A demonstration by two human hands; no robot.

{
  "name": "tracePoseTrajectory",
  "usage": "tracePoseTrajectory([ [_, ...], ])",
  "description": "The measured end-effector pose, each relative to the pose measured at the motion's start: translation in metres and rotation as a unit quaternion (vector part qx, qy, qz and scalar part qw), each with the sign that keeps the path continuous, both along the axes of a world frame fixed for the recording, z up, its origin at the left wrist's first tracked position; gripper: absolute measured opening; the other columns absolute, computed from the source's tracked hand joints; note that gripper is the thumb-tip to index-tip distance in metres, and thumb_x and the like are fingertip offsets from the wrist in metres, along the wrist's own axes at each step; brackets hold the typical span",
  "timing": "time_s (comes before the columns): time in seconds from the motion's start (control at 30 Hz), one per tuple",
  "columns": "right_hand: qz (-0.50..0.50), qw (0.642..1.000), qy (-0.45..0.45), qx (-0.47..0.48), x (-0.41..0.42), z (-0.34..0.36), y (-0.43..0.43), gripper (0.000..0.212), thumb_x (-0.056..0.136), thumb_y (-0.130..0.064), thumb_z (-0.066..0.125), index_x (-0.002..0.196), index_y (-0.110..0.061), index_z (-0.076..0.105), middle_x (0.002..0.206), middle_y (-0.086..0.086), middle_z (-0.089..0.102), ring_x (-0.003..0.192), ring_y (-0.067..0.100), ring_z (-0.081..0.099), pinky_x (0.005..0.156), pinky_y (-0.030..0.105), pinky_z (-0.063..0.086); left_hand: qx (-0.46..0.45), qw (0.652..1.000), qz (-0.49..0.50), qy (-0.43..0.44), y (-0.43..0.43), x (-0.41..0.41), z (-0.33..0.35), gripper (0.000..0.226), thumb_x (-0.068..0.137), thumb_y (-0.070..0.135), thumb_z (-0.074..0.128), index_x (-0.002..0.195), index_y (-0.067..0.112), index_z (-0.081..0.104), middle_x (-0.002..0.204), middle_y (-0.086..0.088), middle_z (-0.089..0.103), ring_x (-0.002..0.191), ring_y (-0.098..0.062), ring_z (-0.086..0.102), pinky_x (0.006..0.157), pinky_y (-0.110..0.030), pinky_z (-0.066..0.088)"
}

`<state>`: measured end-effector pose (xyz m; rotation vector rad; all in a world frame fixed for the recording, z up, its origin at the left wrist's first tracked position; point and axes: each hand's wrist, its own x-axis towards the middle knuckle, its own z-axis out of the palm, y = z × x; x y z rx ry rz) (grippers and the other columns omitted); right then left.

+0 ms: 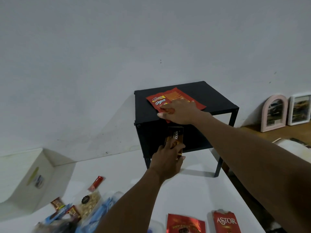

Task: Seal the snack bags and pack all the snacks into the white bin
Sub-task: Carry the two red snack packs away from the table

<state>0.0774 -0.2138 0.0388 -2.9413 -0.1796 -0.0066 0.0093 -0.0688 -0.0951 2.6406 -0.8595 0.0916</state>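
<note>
Two bare forearms, no sleeves, left grip (pixel 165 158), right grip (pixel 179 111)

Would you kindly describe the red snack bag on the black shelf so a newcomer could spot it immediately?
Find the black shelf standing on the white table against the wall. The red bag lies flat on its top, under the right hand. It alone sits up there; the other red packs lie on the table's near edge.

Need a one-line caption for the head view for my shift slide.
Right hand on the red snack pouch atop the black shelf; left hand holds a Nextar pack, white bin at left.
</note>
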Motion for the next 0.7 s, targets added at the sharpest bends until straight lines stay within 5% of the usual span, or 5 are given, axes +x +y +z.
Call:
tracePoseTrajectory([
  [0.17, -0.025, 0.99, -0.132, 0.043, -0.033, -0.001, 0.028, 0.038, 0.099, -0.047, 0.05, 0.132, -0.033, 0.061, 0.139, 0.003, 0.059, 0.125, 0.029, 0.055, 0.099, 0.045, 0.044, -0.015, 1.0, -0.004, -0.01, 0.047, -0.029, 0.008, 0.044, 0.094, 0.048, 0.053, 0.136, 0.043, 0.04, 0.155, 0.006, 0.035, 0.118, -0.033, 0.057, 0.085, -0.045, 0.057],
  [0.53, 0.033, 0.984, -0.154, 0.079, -0.101, 0.024, 0.207, 0.034, 0.101, -0.037, 0.049, 0.128, -0.025, 0.065, 0.11, 0.004, 0.071, 0.091, 0.027, 0.066, 0.084, 0.043, 0.058, -0.001, 0.991, -0.036, -0.129, 0.227, -0.116, 0.04, 0.049, 0.092, 0.043, 0.053, 0.139, 0.036, 0.046, 0.154, 0.002, 0.043, 0.118, -0.029, 0.056, 0.077, -0.039, 0.058],
  [0.7, 0.139, 0.98, -0.106, 0.098, -0.108, 0.031, 0.358, 0.027, 0.097, -0.04, 0.051, 0.116, -0.035, 0.07, 0.104, -0.001, 0.073, 0.089, 0.024, 0.066, 0.077, 0.037, 0.055, 0.025, 0.982, 0.117, -0.144, 0.375, -0.155, 0.047, 0.044, 0.092, 0.043, 0.05, 0.135, 0.035, 0.052, 0.149, 0.003, 0.047, 0.116, -0.032, 0.056, 0.074, -0.041, 0.059],
])
